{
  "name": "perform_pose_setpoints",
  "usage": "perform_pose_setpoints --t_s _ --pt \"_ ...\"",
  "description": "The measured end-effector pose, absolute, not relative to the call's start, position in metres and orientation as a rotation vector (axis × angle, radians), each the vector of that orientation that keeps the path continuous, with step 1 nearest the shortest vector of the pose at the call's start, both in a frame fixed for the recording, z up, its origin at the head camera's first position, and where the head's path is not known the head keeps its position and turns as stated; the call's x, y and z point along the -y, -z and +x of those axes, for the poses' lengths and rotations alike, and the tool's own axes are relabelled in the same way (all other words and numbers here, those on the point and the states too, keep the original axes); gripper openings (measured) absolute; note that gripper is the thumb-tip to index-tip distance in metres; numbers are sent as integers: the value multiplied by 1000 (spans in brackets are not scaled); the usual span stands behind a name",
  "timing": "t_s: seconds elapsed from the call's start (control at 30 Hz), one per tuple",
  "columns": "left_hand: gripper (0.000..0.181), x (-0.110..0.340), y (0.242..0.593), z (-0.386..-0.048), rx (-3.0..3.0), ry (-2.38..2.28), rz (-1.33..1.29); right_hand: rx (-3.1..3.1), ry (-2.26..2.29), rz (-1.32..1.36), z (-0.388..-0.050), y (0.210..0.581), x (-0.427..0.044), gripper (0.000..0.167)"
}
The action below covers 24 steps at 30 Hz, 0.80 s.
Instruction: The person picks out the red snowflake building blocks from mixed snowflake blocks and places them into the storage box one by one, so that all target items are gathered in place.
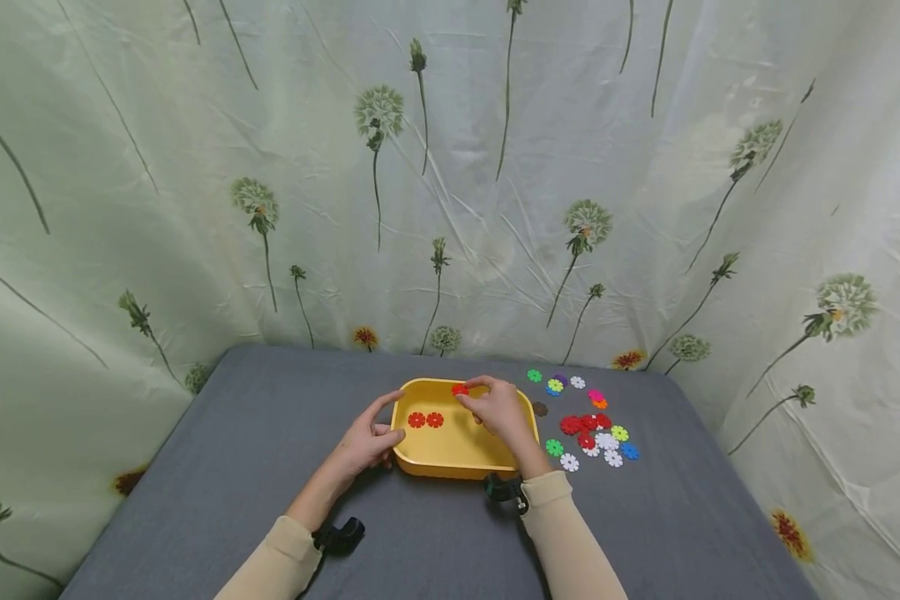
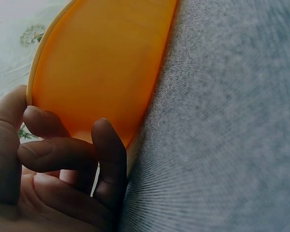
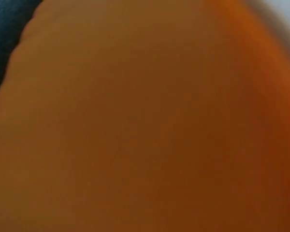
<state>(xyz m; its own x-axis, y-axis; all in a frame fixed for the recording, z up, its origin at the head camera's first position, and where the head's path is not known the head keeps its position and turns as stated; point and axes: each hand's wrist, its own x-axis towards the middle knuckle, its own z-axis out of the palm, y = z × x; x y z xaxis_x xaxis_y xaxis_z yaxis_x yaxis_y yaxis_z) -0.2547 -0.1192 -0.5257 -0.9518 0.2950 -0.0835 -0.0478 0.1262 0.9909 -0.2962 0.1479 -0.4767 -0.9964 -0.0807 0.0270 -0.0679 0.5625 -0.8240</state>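
A yellow tray [image 1: 450,467] stands mid-table, with two red flower-shaped discs [image 1: 416,420] [image 1: 435,420] lying side by side in it. At its left end my left hand [image 1: 365,442] grips the rim between thumb and fingers; the left wrist view shows that hand [image 2: 63,164] against the orange-looking tray wall [image 2: 106,63]. Over the tray's right part, my right hand [image 1: 498,410] pinches another red disc [image 1: 460,389] near the back rim. The tray's wall [image 3: 135,121] fills the right wrist view, and my right hand does not show there.
To the tray's right, several loose discs in red [image 1: 571,425], white [image 1: 569,462], green [image 1: 554,447], blue [image 1: 629,451] and other colours lie on the grey table [image 1: 217,467]. A brown disc [image 1: 540,409] is close to the tray's right rim. A patterned curtain [image 1: 465,208] hangs behind.
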Motion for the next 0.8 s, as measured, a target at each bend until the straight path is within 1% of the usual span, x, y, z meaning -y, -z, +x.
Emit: perform_pose_setpoints --t_s 0.1,0.23,0.8 --pt "73 119 526 -255 -2141 -1899 240 -2713 1467 -109 -298 482 -146 36" --pt "72 118 526 -256 -2145 -1902 239 -2731 1422 -146 -299 486 -145 34" --pt "73 120 526 -255 -2131 -1902 235 -2871 933 -404 -300 495 -140 31"
